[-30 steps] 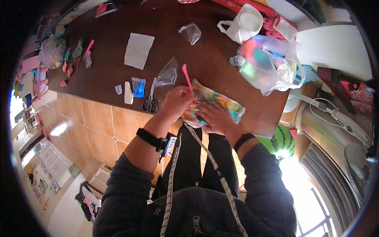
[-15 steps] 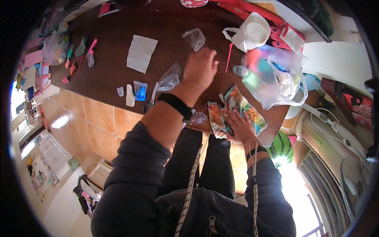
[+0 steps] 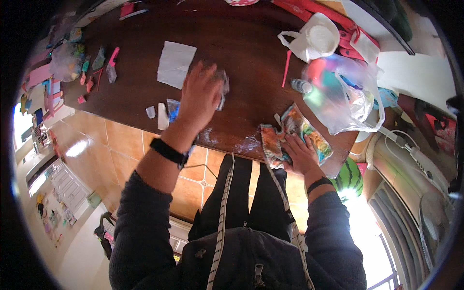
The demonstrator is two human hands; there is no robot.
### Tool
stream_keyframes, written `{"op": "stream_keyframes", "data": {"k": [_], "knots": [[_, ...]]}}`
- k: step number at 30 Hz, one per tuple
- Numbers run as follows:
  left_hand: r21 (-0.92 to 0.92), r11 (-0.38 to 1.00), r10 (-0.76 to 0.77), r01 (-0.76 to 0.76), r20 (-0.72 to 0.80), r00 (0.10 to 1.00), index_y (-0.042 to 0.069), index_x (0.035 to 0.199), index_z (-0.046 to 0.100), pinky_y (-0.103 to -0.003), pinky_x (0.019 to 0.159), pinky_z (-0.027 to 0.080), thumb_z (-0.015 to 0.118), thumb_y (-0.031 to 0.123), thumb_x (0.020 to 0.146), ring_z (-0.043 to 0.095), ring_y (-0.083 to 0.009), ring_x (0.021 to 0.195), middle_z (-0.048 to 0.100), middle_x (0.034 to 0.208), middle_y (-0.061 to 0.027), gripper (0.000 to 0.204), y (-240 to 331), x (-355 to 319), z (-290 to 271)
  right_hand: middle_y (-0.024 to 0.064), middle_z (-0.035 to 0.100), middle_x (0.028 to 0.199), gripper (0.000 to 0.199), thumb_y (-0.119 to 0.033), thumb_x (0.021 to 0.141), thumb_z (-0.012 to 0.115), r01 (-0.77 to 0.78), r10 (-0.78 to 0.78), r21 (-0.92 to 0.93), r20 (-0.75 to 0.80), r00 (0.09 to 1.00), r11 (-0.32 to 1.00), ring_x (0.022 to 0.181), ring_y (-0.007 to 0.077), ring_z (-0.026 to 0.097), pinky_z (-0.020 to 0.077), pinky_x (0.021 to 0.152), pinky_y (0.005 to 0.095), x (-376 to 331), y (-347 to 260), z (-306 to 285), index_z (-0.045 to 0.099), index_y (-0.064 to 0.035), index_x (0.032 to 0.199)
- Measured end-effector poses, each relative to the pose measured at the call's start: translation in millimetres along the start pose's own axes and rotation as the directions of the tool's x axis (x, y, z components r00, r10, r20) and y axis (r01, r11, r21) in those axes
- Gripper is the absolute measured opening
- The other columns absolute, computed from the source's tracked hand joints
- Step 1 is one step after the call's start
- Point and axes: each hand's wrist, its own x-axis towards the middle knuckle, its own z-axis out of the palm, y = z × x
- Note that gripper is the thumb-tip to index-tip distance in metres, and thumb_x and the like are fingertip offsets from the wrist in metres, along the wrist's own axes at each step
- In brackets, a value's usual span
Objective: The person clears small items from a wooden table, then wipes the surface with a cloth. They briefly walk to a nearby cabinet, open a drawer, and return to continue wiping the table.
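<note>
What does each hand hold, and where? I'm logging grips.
Left hand covers a small clear bag; whether it grips cannot be told. Right hand lies flat on the colourful packet.

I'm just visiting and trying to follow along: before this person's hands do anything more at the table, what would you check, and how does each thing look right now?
1. Left hand has reached the small clear plastic bag: ok, it covers the bag; a firm grip, cannot tell.
2. Right hand steadies the colourful printed sheet: ok, palm lies flat on it.
3. Sheet fully on the table: not ok, it sits at the near edge and partly overhangs.
4. Pink stick clear of both hands: ok, it lies apart near the white bag.
5. Big clear bag of coloured things away from the sheet: not ok, it lies right beside it.
</note>
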Motion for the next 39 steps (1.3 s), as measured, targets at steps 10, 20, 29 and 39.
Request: {"op": "stream_keyframes", "data": {"k": [10,20,29,39], "knots": [[0.0,0.995,-0.103,0.104,0.17,0.98,0.012,0.111,0.05,-0.046,0.079,0.041,0.063,0.011,0.07,0.053,-0.0289,0.094,0.052,0.111,-0.0094,0.043,-2.4,-64.7,30.8,-0.0018,0.016,0.147,0.071,-0.051,0.074,0.05,-0.1,0.106,-0.055,0.105,0.989,0.993,0.136,0.0182,0.011,-0.0003,0.109,0.0434,6.8,-6.2,-2.7,0.03,-0.0219,0.136],[-0.684,0.572,-0.539,0.453,0.102,0.836,0.004,0.102,0.05,-0.04,0.074,0.047,0.062,0.001,0.069,0.057,-0.0339,0.085,0.059,0.09,-0.0149,0.035,-1.8,-145.6,-1.2,0.0075,0.023,0.144,0.07,-0.045,0.065,0.049,-0.153,0.136,-0.126,-0.131,0.982,0.98,0.134,0.0265,0.015,0.0069,0.108,0.0496,4.0,-18.2,6.8,0.045,-0.0065,0.124],[-0.7,0.533,-0.671,0.475,-0.008,0.741,-0.001,0.095,0.054,-0.037,0.086,0.042,0.064,0.009,0.07,0.048,-0.0325,0.103,0.049,0.112,-0.0167,0.029,-61.8,-184.5,8.3,0.0109,0.034,0.135,0.062,-0.022,0.06,0.062,-0.299,0.293,0.027,-0.303,0.907,0.954,0.13,0.0326,0.023,0.0165,0.105,0.0527,8.5,-62.5,-20.6,0.046,-0.004,0.117],[-0.533,0.527,-0.78,0.662,0.007,0.626,0.001,0.092,0.056,-0.044,0.091,0.036,0.063,0.016,0.071,0.046,-0.0361,0.104,0.048,0.116,-0.018,0.027,-95.4,-200.0,24.0,0.0194,0.045,0.115,0.048,-0.017,0.072,0.065,-0.086,0.299,0.358,-0.599,0.743,0.93,0.109,0.0372,0.042,0.0336,0.092,0.0471,97.1,-153.7,-83.6,0.046,-0.0045,0.115]]}}
